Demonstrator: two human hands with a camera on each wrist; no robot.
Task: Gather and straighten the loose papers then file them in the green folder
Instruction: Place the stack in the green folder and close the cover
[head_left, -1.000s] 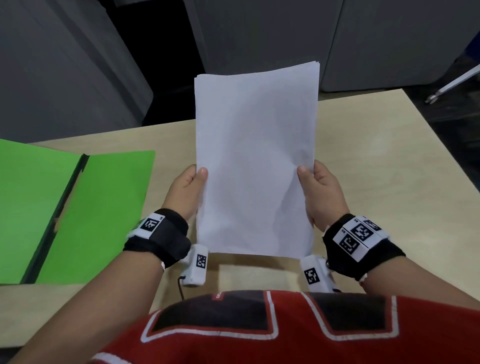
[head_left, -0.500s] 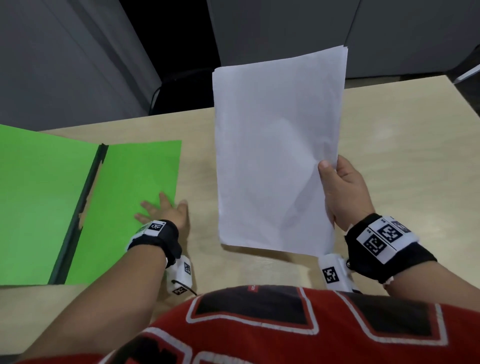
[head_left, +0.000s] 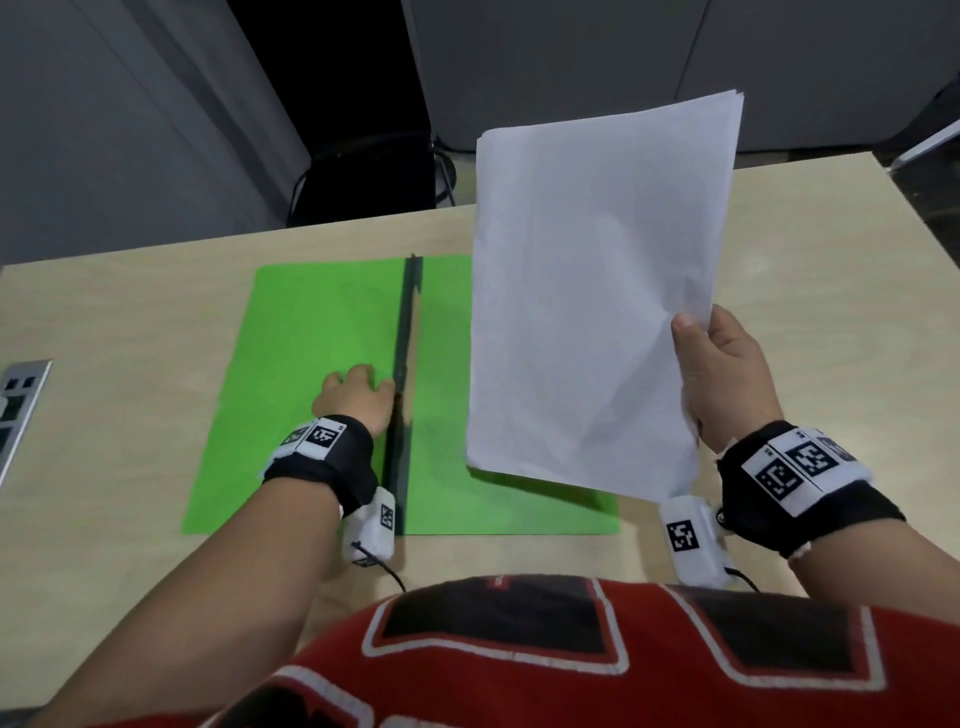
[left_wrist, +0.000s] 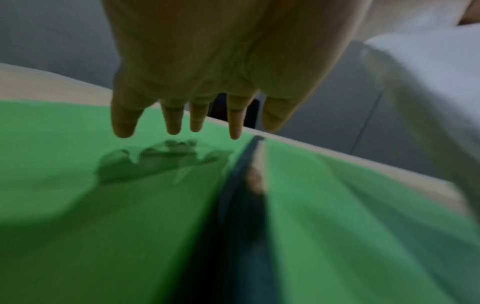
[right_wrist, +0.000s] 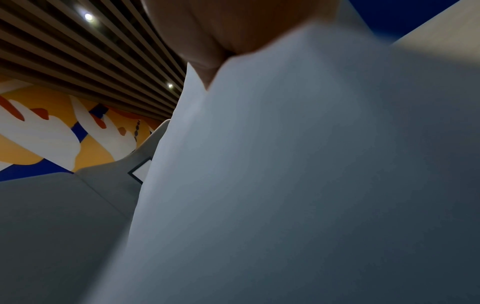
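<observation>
The green folder (head_left: 311, 364) lies open on the table (head_left: 753, 415), its right leaf bare under the raised papers (head_left: 597, 312). The left hand (head_left: 356, 397) hovers over the left leaf beside the dark spine (head_left: 404, 364). Bare tabletop lies right of the folder.

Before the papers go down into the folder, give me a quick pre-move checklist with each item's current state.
1. Green folder lies open and flat on the table: ok.
2. Paper stack held by right hand: ok.
3. Stack edges squared: ok, only slight fanning at the top corner.
4. Left hand over the left flap beside the spine; contact: cannot tell.
5. Right flap free to receive the stack: ok where visible; part hidden behind the stack.
</observation>
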